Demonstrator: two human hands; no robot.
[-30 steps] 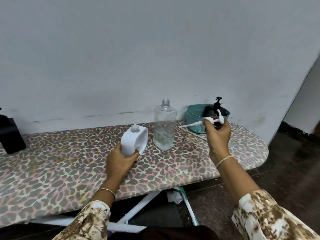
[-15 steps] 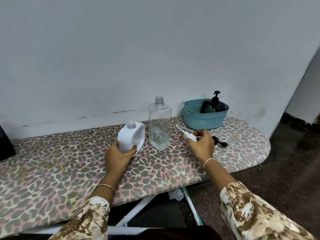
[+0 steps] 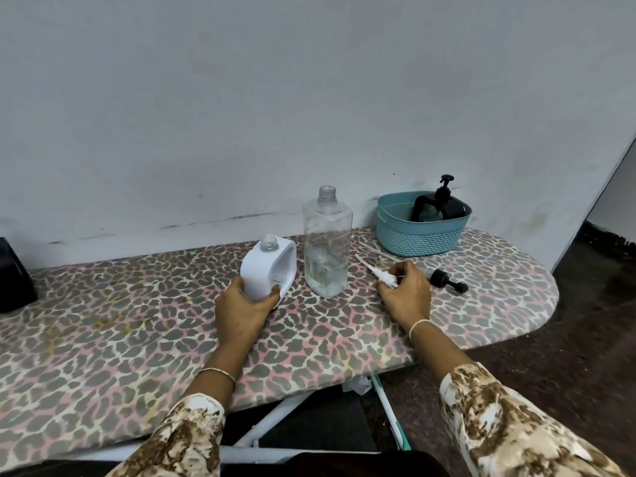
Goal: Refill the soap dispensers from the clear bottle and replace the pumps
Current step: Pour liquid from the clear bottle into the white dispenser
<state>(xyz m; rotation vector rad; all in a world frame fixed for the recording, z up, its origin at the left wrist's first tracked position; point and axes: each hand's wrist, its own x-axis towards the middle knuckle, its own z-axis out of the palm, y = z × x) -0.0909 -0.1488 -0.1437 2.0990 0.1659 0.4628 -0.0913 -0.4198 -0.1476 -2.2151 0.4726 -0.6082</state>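
A white soap dispenser [image 3: 266, 268] with an open neck stands on the leopard-print ironing board [image 3: 137, 325]; my left hand [image 3: 244, 304] grips its lower side. To its right stands the clear bottle [image 3: 327, 249], uncapped, with a little liquid at the bottom. My right hand [image 3: 404, 292] rests on the board and pinches the head of a white pump [image 3: 377, 273], whose tube lies flat and points toward the bottle. A black pump [image 3: 447, 280] lies on the board just right of that hand.
A teal basket [image 3: 418, 234] at the back right holds a black dispenser [image 3: 442, 204] with its pump on. A dark object [image 3: 13, 273] sits at the far left edge. The wall runs close behind the board. The floor drops away to the right.
My right hand has brought the white pump down from the air near the basket to the board beside the clear bottle. The left hand stays on the white dispenser.
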